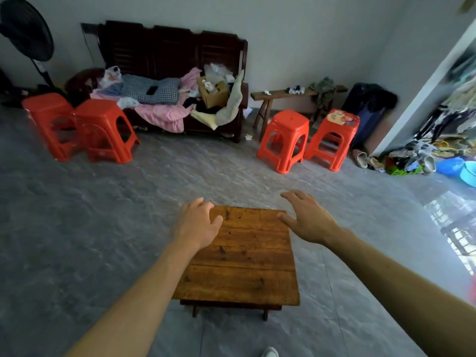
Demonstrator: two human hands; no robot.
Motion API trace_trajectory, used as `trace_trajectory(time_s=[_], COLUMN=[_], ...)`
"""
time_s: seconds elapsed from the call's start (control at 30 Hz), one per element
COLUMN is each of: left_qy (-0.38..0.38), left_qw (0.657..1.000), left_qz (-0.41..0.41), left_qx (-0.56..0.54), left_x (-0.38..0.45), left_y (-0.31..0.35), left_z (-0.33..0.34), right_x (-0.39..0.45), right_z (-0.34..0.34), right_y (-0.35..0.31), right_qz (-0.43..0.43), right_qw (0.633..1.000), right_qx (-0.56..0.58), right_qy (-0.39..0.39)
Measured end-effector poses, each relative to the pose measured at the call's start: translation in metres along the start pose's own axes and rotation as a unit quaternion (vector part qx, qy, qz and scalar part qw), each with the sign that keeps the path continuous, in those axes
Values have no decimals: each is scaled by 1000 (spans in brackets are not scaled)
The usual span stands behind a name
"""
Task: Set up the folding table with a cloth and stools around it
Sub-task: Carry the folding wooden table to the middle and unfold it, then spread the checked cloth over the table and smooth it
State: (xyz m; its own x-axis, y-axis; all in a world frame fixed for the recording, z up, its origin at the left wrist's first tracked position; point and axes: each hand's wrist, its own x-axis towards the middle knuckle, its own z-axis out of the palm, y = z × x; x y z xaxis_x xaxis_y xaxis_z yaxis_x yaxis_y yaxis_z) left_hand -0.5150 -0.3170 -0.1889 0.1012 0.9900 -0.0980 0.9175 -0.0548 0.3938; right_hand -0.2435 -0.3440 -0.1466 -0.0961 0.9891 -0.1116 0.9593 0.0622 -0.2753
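Both hands reach over the desk [239, 256]: left hand [197, 224] and right hand [307, 220], fingers spread, holding nothing, at its far corners. Beyond the desk stand four red stools [283, 140]; one stool top [342, 118] carries a printed picture, no writing legible.

Single head-worn wide-angle view, looking forward and steeply down. The small brown wooden plank-topped table [239, 256] lies close beneath the lens, at centre; both forearms enter from 6 o'clock. The grey floor [77, 215] recedes toward 12 o'clock, where the dark wooden bench sofa [170, 47] stands far off against the wall.
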Motion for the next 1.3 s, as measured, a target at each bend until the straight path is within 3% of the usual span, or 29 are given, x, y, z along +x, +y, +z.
trace_trajectory(time_s=[0.37,0.67,0.8,0.97,1.1,1.3], left_qy=[14,20,14,39,77,168], left_qw=[997,996,999,994,980,930], left_qz=[70,83,30,-91,-184,-327], left_qx=[-10,-22,-17,-36,11,2], left_x=[9,1,-18,-81,-151,-260], left_y=[54,114,122,114,87,23], left_z=[0,12,21,25,12,-29], right_x=[-36,-53,-44,-29,-25,-44], right_z=[-29,-40,-36,-26,-16,1], right_y=[32,78,97,87,37,-80], right_qz=[51,34,-10,-125,-228,-385], right_qw=[998,998,998,989,969,916], right_qx=[-5,39,55,65,57,49], right_qy=[34,34,11,-38,-77,-101])
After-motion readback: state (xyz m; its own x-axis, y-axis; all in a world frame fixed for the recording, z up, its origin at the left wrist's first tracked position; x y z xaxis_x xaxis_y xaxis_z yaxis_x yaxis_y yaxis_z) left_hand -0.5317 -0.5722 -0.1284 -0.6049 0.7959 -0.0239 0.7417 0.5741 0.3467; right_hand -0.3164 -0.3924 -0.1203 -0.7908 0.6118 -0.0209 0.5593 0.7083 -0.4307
